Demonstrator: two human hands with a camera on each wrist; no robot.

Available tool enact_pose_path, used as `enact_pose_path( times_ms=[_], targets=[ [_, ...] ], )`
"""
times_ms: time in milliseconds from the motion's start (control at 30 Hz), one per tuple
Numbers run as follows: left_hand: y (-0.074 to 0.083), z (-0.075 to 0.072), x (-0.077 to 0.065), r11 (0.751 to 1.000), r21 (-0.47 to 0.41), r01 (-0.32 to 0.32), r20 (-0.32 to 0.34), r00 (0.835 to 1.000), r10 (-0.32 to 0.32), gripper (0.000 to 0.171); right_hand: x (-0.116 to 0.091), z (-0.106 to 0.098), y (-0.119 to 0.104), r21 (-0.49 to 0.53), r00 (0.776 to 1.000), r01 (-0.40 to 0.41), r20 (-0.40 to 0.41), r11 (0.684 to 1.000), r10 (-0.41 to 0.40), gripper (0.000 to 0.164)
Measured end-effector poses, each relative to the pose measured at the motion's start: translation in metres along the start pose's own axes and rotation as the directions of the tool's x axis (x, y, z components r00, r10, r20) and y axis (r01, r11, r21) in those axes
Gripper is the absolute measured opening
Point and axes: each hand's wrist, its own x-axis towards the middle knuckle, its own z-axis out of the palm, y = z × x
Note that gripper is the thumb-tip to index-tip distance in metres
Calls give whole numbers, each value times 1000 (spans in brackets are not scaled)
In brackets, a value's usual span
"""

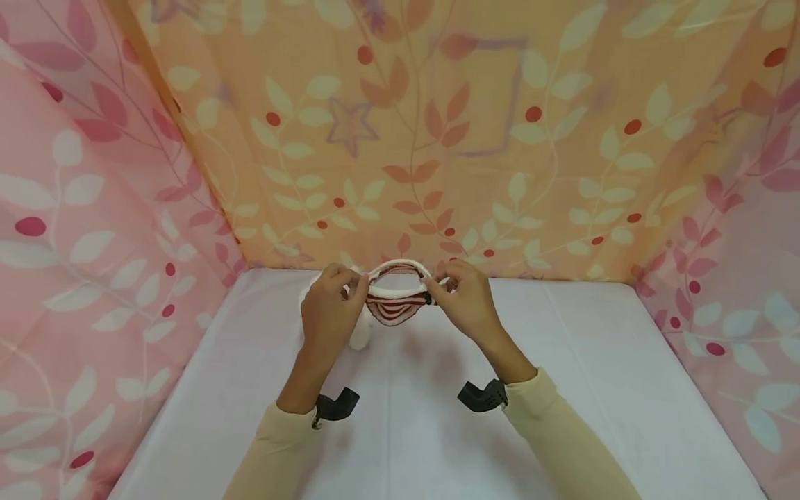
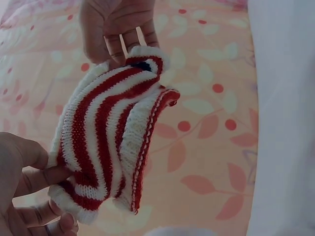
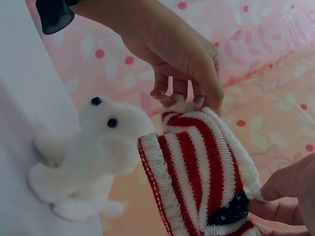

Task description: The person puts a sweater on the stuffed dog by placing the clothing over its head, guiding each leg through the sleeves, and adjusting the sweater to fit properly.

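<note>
A small knitted sweater with red and white stripes is stretched between both hands, above the table. Its white-ribbed opening faces up in the head view. My left hand pinches one side of it between thumb and fingers. On the opposite side, my right hand pinches the edge, close to a navy patch with white specks. Short striped sleeves show near the hands in the wrist views. A white plush dog with black eye and nose sits beyond the left hand, which mostly hides it in the head view.
A white-covered table lies under the hands. Leaf-patterned cloth walls, an orange one at the back and pink ones at the sides, enclose it. Black wrist mounts sit on both forearms.
</note>
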Motion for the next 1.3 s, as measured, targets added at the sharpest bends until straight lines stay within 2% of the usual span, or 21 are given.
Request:
enact_pose_path(
  times_ms=[200, 433, 633, 767, 1000, 1300],
  targets=[
    [-7, -18, 7, 1000, 8, 19, -44, 999, -19, 20, 12, 14, -17, 24, 1000, 1, 25, 1000, -1, 12],
    [-18, -38, 15, 996, 92, 3, -143, 990, 10, 21, 25, 32, -33, 54, 997, -2, 73, 999, -2, 14],
    [-28, -48, 19, 987, 157, 15, -196, 980, 16, 25, 34, 49, -43, 38, 994, -42, 101, 998, 38, 17],
    [-36, -53, 19, 979, 198, 43, -225, 974, 3, 28, 40, 61, -47, 28, 991, -39, 127, 999, 35, 18],
    [-50, -56, 19, 966, 243, 85, -232, 972, -27, 31, 47, 76, -49, 37, 984, -20, 176, 999, 13, 16],
    [-60, -55, 17, 951, 262, 162, -209, 972, -108, 28, 52, 90, -50, -60, 974, -36, 220, 998, 49, 17]
  ],
)
